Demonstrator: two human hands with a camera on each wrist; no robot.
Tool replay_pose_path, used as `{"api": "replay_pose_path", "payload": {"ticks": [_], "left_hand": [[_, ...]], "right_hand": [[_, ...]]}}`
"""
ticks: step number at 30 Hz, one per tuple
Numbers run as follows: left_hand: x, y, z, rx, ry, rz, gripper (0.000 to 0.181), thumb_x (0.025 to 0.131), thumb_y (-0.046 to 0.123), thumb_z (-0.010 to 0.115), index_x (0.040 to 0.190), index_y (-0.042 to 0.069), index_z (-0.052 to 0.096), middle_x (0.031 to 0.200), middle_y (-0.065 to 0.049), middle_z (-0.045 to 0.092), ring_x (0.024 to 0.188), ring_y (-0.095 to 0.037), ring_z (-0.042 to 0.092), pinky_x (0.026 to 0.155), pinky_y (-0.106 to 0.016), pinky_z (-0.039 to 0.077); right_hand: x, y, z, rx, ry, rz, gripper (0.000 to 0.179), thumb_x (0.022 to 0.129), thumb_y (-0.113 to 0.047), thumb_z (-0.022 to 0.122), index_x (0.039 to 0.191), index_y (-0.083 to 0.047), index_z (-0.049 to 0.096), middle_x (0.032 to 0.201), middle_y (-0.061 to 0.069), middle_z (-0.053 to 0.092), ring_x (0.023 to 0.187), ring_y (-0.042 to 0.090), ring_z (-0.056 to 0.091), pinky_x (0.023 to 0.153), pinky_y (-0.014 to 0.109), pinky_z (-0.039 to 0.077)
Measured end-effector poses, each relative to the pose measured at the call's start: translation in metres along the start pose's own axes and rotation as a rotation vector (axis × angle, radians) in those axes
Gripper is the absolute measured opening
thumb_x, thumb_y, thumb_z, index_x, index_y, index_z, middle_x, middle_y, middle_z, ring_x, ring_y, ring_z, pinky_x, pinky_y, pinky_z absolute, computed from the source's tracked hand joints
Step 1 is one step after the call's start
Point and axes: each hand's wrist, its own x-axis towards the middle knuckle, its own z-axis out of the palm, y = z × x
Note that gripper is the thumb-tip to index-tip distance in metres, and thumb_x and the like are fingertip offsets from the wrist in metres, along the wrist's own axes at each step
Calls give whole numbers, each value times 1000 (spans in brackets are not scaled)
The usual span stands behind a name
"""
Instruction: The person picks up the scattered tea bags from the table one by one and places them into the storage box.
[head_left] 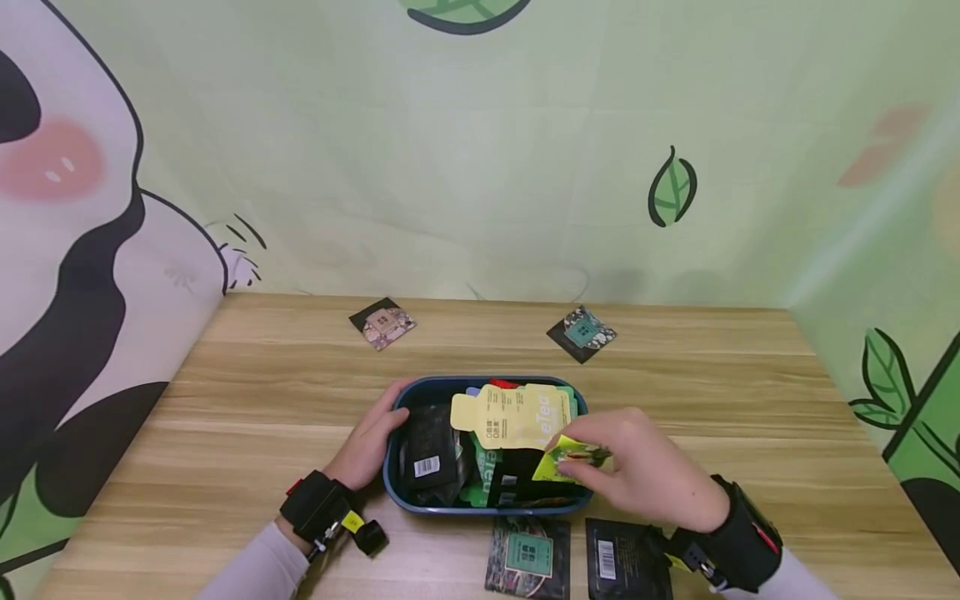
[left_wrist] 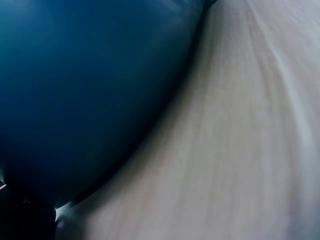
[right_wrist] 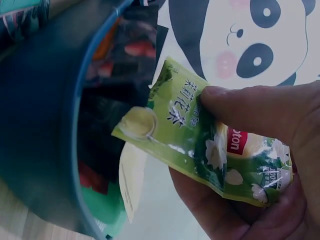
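Observation:
A dark blue basin (head_left: 487, 511) full of packets stands on the table. My left hand (head_left: 369, 437) holds its left rim, the thumb over the edge and the fingers along the outer wall; the left wrist view shows mostly the basin's blue wall (left_wrist: 90, 90). Between thumb and fingers, my right hand (head_left: 648, 467) pinches a green Lipton jasmine tea bag packet (right_wrist: 187, 130) above the basin's right end. Inside the basin lie a black packet with a barcode label (head_left: 427, 442), a pale yellow sachet (head_left: 517, 414) and a green sachet (head_left: 480, 479), partly covered.
Two patterned packets lie at the back of the table, one to the left (head_left: 382, 322) and one to the right (head_left: 582, 334). Before the basin are a packet with a teal label (head_left: 529, 557) and a black barcoded packet (head_left: 626, 560). A printed backdrop (head_left: 465, 167) rises behind.

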Motion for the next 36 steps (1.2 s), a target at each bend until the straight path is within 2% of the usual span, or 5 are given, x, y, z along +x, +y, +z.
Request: {"api": "replay_pose_path", "payload": {"ticks": [6, 13, 18, 27, 36], "left_hand": [[-1, 0, 0, 6, 3, -7, 46, 105, 26, 29, 149, 20, 42, 145, 1, 49, 133, -17, 43, 112, -33, 31], [0, 0, 0, 4, -1, -9, 45, 105, 27, 29, 149, 20, 42, 145, 0, 48, 133, -19, 43, 112, -33, 30], [0, 0, 0, 3, -1, -6, 46, 105, 26, 29, 148, 18, 42, 146, -2, 48, 133, -21, 42, 113, -38, 30], [0, -1, 1, -3, -6, 17, 46, 106, 25, 29, 149, 14, 41, 146, -5, 48, 133, -23, 43, 112, -33, 31], [-1, 0, 1, -7, 8, -14, 46, 105, 27, 29, 149, 18, 42, 146, -2, 49, 133, -22, 43, 114, -46, 28]], "right_hand": [[1, -4, 7, -10, -4, -44, 12, 88, -23, 70, 100, -21, 71, 92, -16, 66, 70, -4, 54, 64, 21, 49], [0, -6, 9, -21, -50, -15, 58, 84, -44, 71, 135, -16, 62, 128, -7, 64, 113, 7, 60, 91, 30, 50], [-1, -5, 5, -75, -71, 28, 72, 82, -52, 70, 143, -18, 55, 142, -4, 55, 128, 15, 52, 99, 38, 47], [-11, 1, -6, -128, -63, 97, 78, 79, -53, 73, 146, -19, 53, 147, -5, 51, 135, 19, 47, 104, 41, 43], [-47, 16, -5, -162, -118, 262, 82, 76, -53, 76, 147, -20, 51, 145, -9, 51, 131, 13, 49, 102, 39, 44]]}}
